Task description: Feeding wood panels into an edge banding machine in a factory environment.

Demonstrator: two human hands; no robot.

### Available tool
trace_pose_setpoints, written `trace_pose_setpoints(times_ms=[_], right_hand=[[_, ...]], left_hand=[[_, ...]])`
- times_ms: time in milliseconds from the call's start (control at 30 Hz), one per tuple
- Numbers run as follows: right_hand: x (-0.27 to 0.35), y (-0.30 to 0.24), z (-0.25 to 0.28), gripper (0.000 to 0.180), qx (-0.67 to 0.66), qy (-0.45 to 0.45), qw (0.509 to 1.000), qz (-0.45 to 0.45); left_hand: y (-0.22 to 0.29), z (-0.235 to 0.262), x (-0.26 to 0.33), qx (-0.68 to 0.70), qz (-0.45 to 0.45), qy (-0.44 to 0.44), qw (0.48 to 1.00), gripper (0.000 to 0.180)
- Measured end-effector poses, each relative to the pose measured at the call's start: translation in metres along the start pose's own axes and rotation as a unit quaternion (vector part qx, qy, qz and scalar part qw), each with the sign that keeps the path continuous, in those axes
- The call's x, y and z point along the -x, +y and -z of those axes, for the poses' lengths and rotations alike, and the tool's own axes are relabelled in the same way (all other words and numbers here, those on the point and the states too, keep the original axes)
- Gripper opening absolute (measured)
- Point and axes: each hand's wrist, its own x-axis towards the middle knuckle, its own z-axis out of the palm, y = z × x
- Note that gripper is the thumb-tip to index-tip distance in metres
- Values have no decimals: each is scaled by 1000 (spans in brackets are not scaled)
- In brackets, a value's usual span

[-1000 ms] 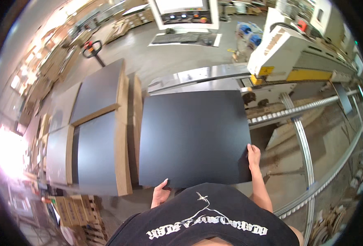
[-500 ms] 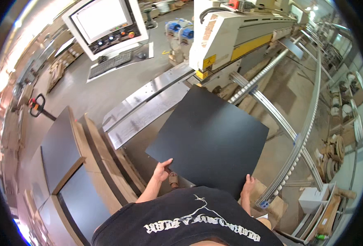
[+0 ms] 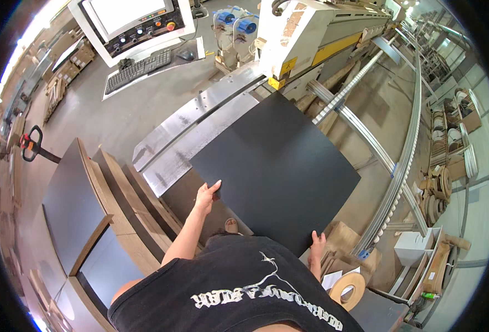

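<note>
A large dark rectangular panel (image 3: 280, 169) is held out in front of me, tilted across the view. My left hand (image 3: 206, 197) grips its near left edge, thumb on top and fingers underneath. On its near right edge, my right hand (image 3: 317, 247) is closed with the fingers mostly hidden below. The panel's far corner lies by the metal table (image 3: 200, 119) of a long white machine with a yellow stripe (image 3: 335, 51). Its left corner overlaps the near edge of that table.
Stacked wood-edged panels (image 3: 67, 207) stand at my left, with a pallet jack handle (image 3: 31, 144) behind. A control screen (image 3: 125, 14) and keyboard (image 3: 138, 71) are beyond. A roller-lined rail frame (image 3: 402, 177) stretches along the right. Near my right elbow lies a tape roll (image 3: 348, 290).
The panel has moved forward and a little left, its far corner nearer the machine. Both hands have moved with it and keep their hold. The view has shifted slightly.
</note>
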Motion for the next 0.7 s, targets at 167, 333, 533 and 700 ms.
trace_pose_setpoints(times_ms=[167,333,533,700], right_hand=[[22,-15,4,68,-20,-43,999,-25],[21,-14,4,37,-13,-184,983,-2],[35,-21,-30,26,-63,-157,985,25],[30,-31,-43,20,-46,-202,977,45]], left_hand=[[6,15,16,-1,0,-1,1000,28],[6,41,15,-65,8,-24,998,29],[16,43,35,-122,26,-80,989,29],[13,44,35,-168,39,-133,976,33]])
